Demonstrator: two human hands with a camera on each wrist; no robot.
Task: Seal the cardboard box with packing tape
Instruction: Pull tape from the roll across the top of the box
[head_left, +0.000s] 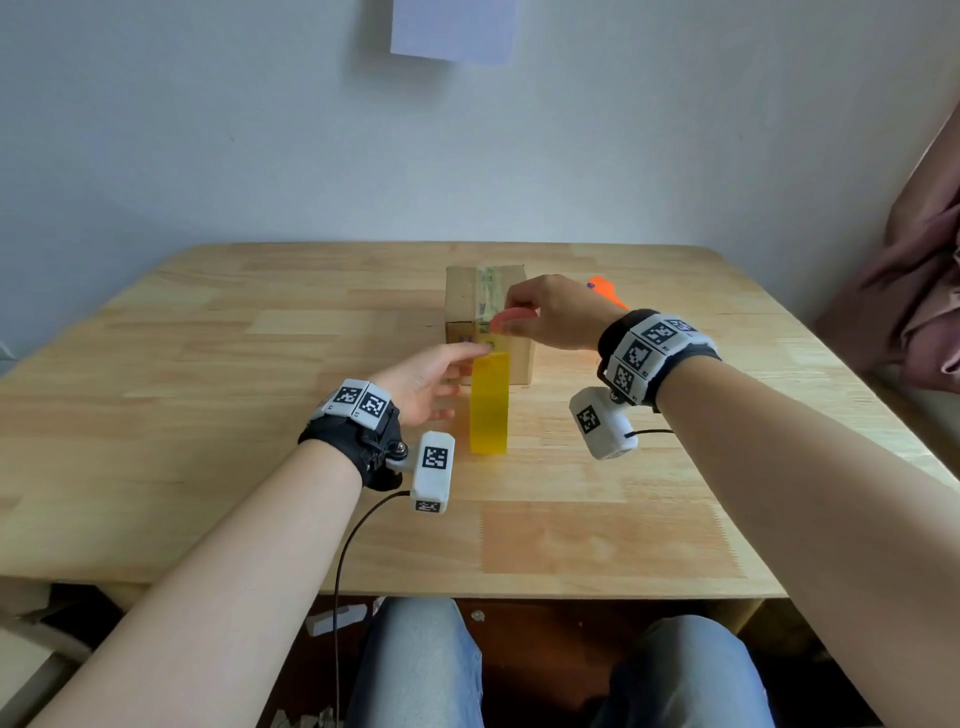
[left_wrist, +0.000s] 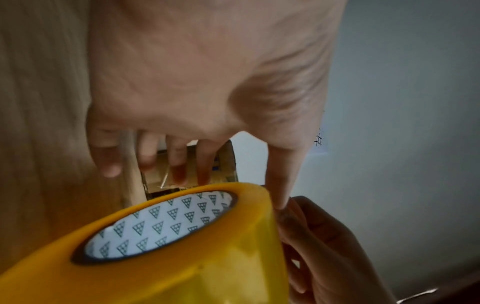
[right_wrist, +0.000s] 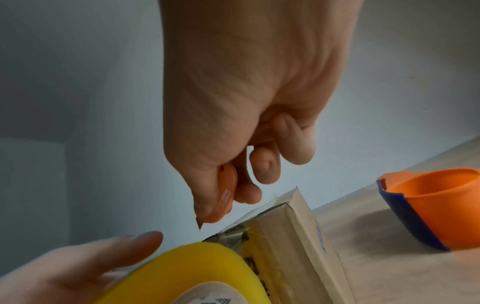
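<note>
Wooden table (head_left: 260, 467) fills my view, with a pale wall (head_left: 208, 130) behind it. Nearest me, the yellow tape roll (head_left: 489, 405) stands on edge near the table's middle. My left hand (head_left: 426, 382) is beside its left face, fingers straight and spread, thumb (left_wrist: 281, 174) reaching over the roll's top; I cannot tell whether the fingers touch it. Just behind the roll sits the box (head_left: 488, 296), a strip of tape (head_left: 488, 291) running along its top and down the near face. My right hand (head_left: 558, 317) hovers over the box's near top edge, fingers curled around a small orange cutter (right_wrist: 226, 197), blade tip pointing down just above the box. Farther right lies an orange dispenser (right_wrist: 439, 205).
</note>
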